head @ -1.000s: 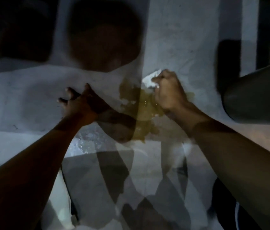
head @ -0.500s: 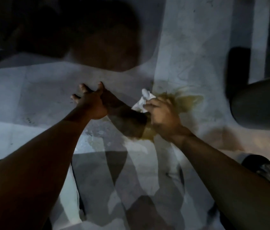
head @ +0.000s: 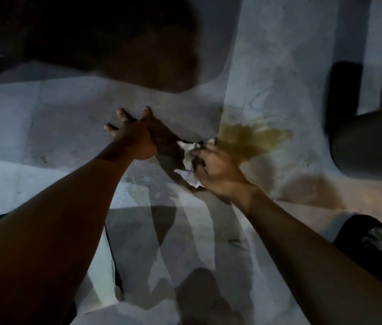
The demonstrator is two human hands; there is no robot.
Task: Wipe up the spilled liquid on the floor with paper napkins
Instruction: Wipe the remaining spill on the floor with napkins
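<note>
right hand (head: 218, 171) bunched round a crumpled white paper napkin (head: 188, 152), just left of the murky yellow-brown puddle (head: 248, 141), smooth grey concrete floor (head: 68, 118), left hand (head: 133, 137) splayed flat further left

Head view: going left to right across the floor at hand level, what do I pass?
Left hand pressed flat on the floor → crumpled paper napkin → right hand gripping it → yellowish spill → dark rounded object at the right edge.
</note>
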